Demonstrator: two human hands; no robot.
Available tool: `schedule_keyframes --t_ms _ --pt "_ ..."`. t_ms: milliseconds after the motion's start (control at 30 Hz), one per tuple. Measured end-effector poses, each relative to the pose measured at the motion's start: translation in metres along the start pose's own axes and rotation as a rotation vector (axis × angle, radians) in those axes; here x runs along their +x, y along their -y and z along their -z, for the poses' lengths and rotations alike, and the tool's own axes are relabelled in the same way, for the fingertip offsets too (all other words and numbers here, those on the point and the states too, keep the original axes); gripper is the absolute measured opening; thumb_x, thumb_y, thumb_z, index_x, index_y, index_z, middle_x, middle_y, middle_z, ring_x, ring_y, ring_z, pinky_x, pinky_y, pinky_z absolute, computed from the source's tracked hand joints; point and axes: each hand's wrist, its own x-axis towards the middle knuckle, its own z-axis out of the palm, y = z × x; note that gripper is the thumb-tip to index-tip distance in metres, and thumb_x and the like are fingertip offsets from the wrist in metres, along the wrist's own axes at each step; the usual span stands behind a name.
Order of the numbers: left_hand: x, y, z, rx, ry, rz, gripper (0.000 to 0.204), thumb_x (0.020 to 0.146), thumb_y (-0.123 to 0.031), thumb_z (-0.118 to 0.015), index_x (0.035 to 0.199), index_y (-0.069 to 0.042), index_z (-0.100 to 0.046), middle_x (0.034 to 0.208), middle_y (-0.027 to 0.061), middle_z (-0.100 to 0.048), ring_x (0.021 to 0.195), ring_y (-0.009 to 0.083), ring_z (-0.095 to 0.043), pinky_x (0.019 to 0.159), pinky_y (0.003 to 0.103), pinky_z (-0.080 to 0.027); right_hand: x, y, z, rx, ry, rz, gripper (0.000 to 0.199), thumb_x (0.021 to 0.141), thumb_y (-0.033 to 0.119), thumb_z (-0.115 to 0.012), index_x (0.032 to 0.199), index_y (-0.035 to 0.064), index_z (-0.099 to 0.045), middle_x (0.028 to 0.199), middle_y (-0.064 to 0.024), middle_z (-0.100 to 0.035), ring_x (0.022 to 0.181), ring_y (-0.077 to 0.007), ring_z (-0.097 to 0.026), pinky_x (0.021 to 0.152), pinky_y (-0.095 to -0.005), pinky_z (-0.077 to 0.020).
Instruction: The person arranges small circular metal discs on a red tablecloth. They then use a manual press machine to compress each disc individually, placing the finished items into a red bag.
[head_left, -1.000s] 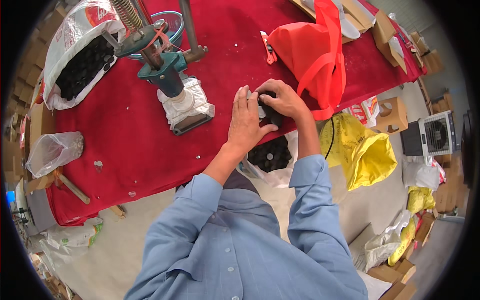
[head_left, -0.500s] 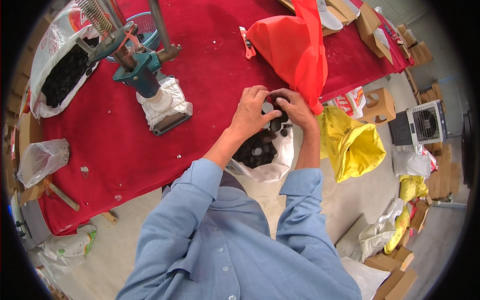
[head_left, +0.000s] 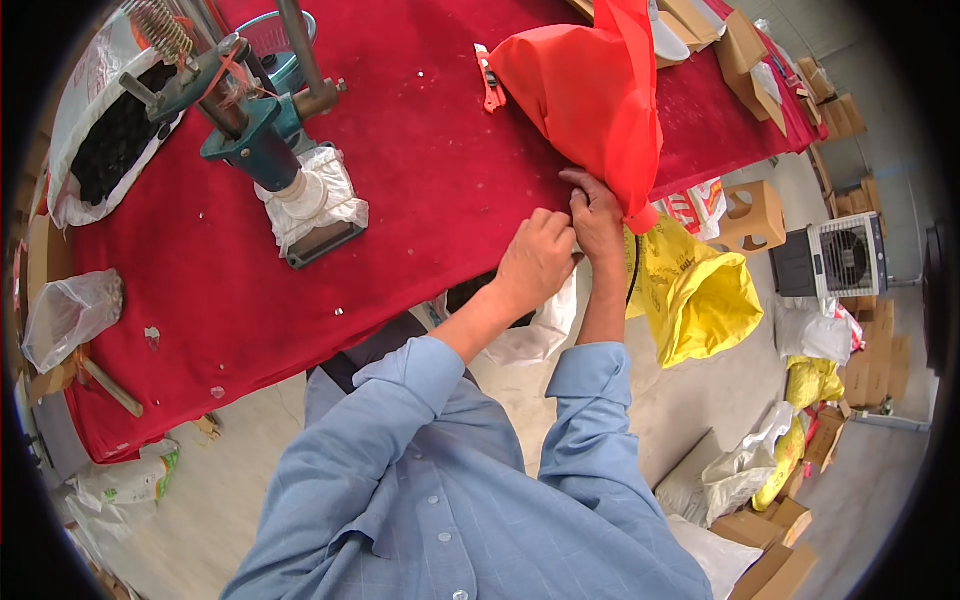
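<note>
Close together at the table's front edge, my two hands meet just below a red cloth bag (head_left: 590, 95). Curled fingers close my left hand (head_left: 538, 258); a small dark bit shows beside its fingertips, too little to name. My right hand (head_left: 598, 222) is beside the bag's lower end, fingers bent inward, and what it grips is hidden. Under my left forearm, a white sack (head_left: 535, 335) with dark contents is partly covered. A thin black cord (head_left: 635, 270) hangs beside my right wrist.
A green hand press (head_left: 255, 140) stands left on the red-covered table (head_left: 420, 190). Behind it are a sack of black pieces (head_left: 115, 150) and a blue basket (head_left: 285, 70). A red utility knife (head_left: 490, 80) lies near the bag. A yellow sack (head_left: 705, 300) hangs at right.
Half a second ago both hands held small round dark pieces above the white sack; those no longer show. My left hand has moved right and slightly down, its fingers now curled. The view shifted slightly.
</note>
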Motion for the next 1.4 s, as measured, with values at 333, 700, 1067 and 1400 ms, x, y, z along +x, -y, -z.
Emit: schedule_keyframes --t_ms 333,700,1067,1400 --pt "-0.119 0.019 0.033 0.063 0.365 0.457 0.036 0.091 -0.027 -0.078 0.115 -0.003 -0.068 0.113 0.0179 -0.069 0.107 0.04 -0.067 0.091 0.049 -0.055 -0.038 0.034 0.018 0.202 0.0 -0.361 0.022 0.095 0.01 -0.061 0.108 0.0002 -0.076 0.087 -0.0103 -0.074 0.079 -0.0176 -0.07 0.077 -0.0322 -0.0543" --pt "-0.204 0.142 0.001 0.288 0.459 0.626 0.056 0.099 -0.045 -0.066 0.136 -0.004 -0.064 0.135 0.0221 -0.068 0.122 0.0458 -0.064 0.105 0.053 -0.049 -0.196 -0.104 -0.04 -0.417 -0.047 -0.692 0.064 0.086 0.047 -0.08 0.131 0.003 -0.067 0.12 -0.0253 -0.073 0.109 -0.0425 -0.071 0.096 -0.0515 -0.0544" --pt "-0.246 0.186 0.019 -0.038 0.239 0.782 0.044 0.102 -0.04 -0.064 0.132 -0.008 -0.07 0.13 0.0211 -0.072 0.119 0.0405 -0.067 0.104 0.053 -0.05 -0.164 -0.111 -0.04 -0.306 0.071 -0.578 0.048 0.1 0.035 -0.07 0.077 -0.0071 -0.069 0.068 -0.028 -0.065 0.064 -0.0432 -0.066 0.065 -0.0517 -0.0477" --pt "-0.239 0.182 -0.005 0.091 0.158 0.692 0.044 0.102 -0.041 -0.066 0.131 -0.009 -0.07 0.129 0.0198 -0.072 0.119 0.0398 -0.068 0.104 0.052 -0.05 -0.171 -0.141 -0.02 0.034 -0.17 -0.808 0.046 0.097 0.032 -0.073 0.074 -0.0078 -0.065 0.062 -0.0114 -0.058 0.061 -0.0196 -0.053 0.062 -0.0426 -0.0453"
